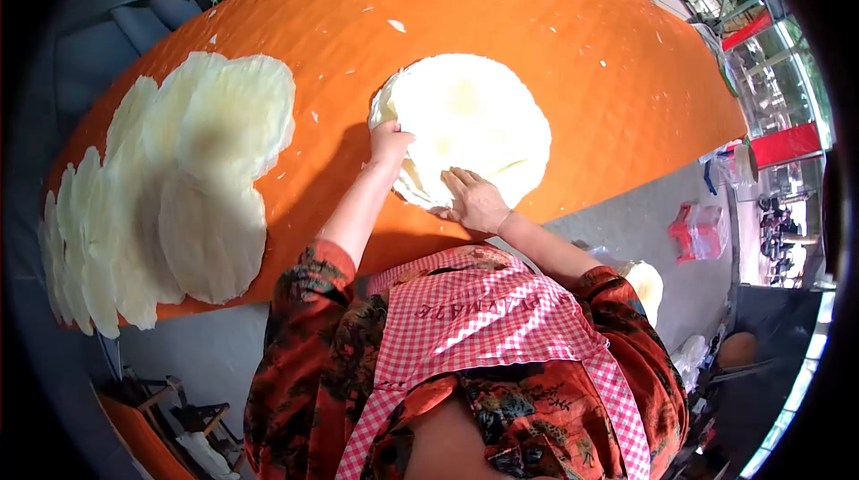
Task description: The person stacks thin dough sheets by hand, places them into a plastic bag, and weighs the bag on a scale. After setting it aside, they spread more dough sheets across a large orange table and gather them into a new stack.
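Observation:
A stack of thin, pale round flatbreads [474, 113] lies on the orange tabletop in front of me, brightly lit. At the stack's left edge, my left hand [391, 147] is closed on the rim, thumb on top and the other fingers mostly hidden. My right hand [476, 203] rests on the near edge with its fingers stretched out over the top sheet. Between the two hands the rim looks folded and uneven. To the left, more thin flatbreads [215, 158] are spread in overlapping rows, some reaching the table's near edge.
The orange quilted table cover [626, 77] carries scattered white flakes. Beyond the table's right side, a red stool [700, 231] stands on the grey floor. Another pale round piece [643, 290] is partly visible beside my right arm. Dark blue fabric [98, 59] hangs at the far left.

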{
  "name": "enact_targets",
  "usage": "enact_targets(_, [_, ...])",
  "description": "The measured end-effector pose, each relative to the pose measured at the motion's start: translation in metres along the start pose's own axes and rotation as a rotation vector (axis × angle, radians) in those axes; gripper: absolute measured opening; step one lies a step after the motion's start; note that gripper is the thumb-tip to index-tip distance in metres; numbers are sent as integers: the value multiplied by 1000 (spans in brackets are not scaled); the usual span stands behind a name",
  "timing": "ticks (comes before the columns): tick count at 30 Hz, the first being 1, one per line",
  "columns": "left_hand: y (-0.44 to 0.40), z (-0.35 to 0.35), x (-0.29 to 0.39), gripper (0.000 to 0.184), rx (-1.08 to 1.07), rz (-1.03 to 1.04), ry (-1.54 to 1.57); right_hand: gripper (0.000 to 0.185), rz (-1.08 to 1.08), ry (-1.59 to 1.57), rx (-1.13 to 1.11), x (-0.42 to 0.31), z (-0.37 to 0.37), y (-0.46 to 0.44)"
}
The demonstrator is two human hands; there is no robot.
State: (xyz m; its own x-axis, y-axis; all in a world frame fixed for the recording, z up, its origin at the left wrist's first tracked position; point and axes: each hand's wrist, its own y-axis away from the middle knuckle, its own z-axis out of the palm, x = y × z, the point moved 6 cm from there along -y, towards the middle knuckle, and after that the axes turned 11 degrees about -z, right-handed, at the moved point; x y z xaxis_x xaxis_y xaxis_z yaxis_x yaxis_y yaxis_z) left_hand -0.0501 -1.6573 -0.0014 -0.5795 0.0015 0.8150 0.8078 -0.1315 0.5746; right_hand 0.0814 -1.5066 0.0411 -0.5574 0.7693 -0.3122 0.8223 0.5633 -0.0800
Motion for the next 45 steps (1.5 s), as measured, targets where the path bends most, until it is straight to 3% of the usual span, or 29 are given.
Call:
enact_targets(3, [-12,-19,-19,5,98,96,72,75,-25,-27,-28,2,-2,9])
enact_targets(5, [-23,-35,-40,8,189,73,-14,78,-64,0,-77,5,-3,12])
enact_targets(9, [-21,-37,-43,8,145,117,2,61,-69,-8,89,18,-36,21])
enact_targets(11, [-15,-37,-37,7,163,85,27,41,70,11,426,65,-50,41])
enact_targets(13, [-9,-41,-42,7,168,50,34,35,411,-129,723,134,-50,64])
enact_targets(14, [-10,-41,-44,7,158,38,30,47,554,9,701,152,-55,69])
enact_targets(17, [-19,-44,-42,13,254,146,-154,61,654,-166,361,197,-2,75])
enact_targets(18, [-10,-41,-32,15,329,209,-288,71,660,4,217,199,12,79])
enact_targets(21, [34,-29,11,40,491,429,-682,76,741,31,248,201,-2,78])
enact_targets(22, [54,-19,31,45,516,550,-788,75,791,204,241,175,-30,70])
enact_targets(23, [67,-8,42,49,540,672,-890,74,700,273,231,154,-42,61])
enact_targets(26, [63,33,44,66,254,793,-1253,70,412,393,221,108,-49,33])
enact_targets(27, [51,38,38,64,247,791,-1340,69,375,387,168,104,-35,29])
enact_targets(29, [16,23,9,66,272,730,-1394,68,378,315,57,108,7,35])
enact_targets(31, [0,11,-13,71,159,663,-1327,67,385,308,86,107,14,37])
enact_targets(33, [-5,5,-20,74,222,763,-1260,67,365,300,30,113,17,30])
enact_targets(35, [-3,5,-17,74,223,703,-1249,67,474,123,-308,105,-20,6])
enact_targets(37, [3,4,-11,74,206,706,-1204,64,469,103,-61,136,-48,-13])
enact_targets(39, [-3,3,-17,77,221,685,-1210,61,282,453,143,163,-65,-49])
enact_targets(41, [-5,3,-16,77,194,678,-1227,61,297,419,136,215,-20,-65])
enact_targets(45, [-4,0,-12,78,144,641,-1190,64,305,436,127,229,-2,-64])
